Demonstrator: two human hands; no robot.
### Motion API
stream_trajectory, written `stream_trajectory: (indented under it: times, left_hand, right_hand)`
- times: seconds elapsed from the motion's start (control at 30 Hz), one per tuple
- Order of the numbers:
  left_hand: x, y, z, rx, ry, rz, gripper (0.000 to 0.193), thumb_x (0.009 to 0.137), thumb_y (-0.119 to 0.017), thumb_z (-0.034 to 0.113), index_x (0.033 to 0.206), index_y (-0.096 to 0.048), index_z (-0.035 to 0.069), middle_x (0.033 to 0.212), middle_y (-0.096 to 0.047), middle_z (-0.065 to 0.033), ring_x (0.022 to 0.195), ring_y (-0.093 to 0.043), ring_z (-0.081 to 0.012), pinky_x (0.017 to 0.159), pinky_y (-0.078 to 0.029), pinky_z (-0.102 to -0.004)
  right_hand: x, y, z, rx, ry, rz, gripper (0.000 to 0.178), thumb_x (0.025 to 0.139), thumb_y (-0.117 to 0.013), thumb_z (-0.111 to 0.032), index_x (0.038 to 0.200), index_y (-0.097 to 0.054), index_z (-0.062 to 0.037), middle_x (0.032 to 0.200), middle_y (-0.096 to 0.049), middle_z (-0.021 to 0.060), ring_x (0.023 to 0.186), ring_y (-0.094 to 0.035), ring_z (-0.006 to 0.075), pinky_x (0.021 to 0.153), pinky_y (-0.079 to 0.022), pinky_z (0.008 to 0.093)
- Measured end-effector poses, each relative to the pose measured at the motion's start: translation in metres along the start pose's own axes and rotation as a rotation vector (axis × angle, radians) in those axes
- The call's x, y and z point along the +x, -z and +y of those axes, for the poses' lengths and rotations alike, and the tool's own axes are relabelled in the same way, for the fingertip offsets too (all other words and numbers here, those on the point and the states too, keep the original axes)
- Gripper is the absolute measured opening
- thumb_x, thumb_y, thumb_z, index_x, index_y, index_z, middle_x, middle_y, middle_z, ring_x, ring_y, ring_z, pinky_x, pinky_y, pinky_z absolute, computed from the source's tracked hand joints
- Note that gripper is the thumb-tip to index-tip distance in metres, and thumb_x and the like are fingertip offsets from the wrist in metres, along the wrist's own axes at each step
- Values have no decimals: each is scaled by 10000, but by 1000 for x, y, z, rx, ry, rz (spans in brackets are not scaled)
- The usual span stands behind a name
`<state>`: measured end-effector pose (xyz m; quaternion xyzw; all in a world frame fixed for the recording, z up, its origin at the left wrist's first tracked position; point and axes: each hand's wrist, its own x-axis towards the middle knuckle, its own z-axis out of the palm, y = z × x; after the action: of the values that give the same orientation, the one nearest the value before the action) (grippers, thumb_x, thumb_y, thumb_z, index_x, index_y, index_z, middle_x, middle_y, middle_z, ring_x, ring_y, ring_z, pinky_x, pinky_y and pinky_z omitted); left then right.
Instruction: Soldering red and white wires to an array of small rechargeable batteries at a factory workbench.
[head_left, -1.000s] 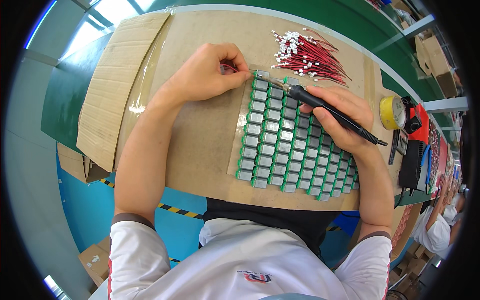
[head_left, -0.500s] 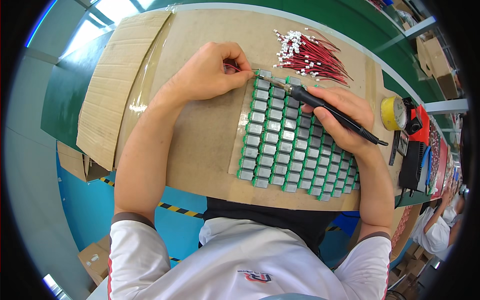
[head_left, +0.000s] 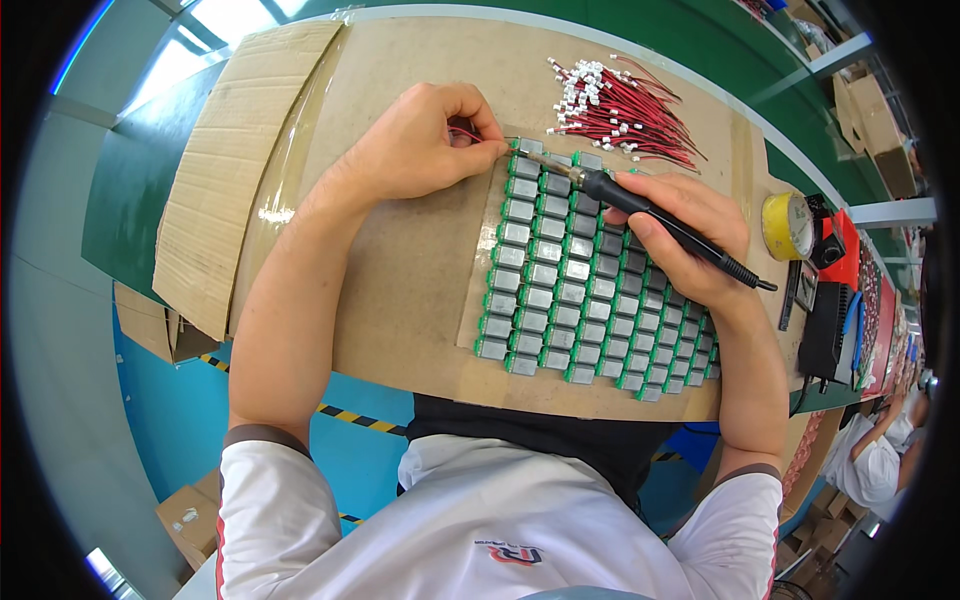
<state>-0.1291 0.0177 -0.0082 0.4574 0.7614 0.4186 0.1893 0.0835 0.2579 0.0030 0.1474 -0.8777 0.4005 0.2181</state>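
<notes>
Red wire (head_left: 462,131) is pinched in the left hand (head_left: 425,150) at the top corner of the motor grid (head_left: 580,280) on the cardboard surface (head_left: 400,300). Right hand (head_left: 680,235) wraps its grip around the soldering iron (head_left: 640,208), tip at that corner. Spare wires (head_left: 620,110) lie beyond.

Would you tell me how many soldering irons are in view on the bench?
1. The soldering iron is in the right hand, its tip at the top of the grid of small motors, beside the left hand. Others could be hidden among the equipment at right.
</notes>
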Motion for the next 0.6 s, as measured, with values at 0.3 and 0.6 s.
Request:
stream_trajectory:
  times: [0.3, 0.6]
  left_hand:
    - [-1, 0, -1, 4, -11, 0, 113, 911, -790, 80, 895, -713, -1, 871, -685, -14, 770, -585, -86, 686, -495, -262]
    - [-1, 1, 2, 5, 5, -8, 102, 910, -784, 70, 896, -714, -4, 878, -690, -16, 777, -590, -89, 698, -505, -263]
  right_hand:
    - [0, 3, -1, -25, 29, -63, 355, 933, -698, 26, 1285, -709, 70, 971, -786, 158, 919, -765, 249, 842, -592, 343]
    - [0, 4, -2, -29, 37, -63, 353, 932, -700, 26, 1282, -709, 71, 960, -786, 154, 918, -763, 251, 841, -590, 348]
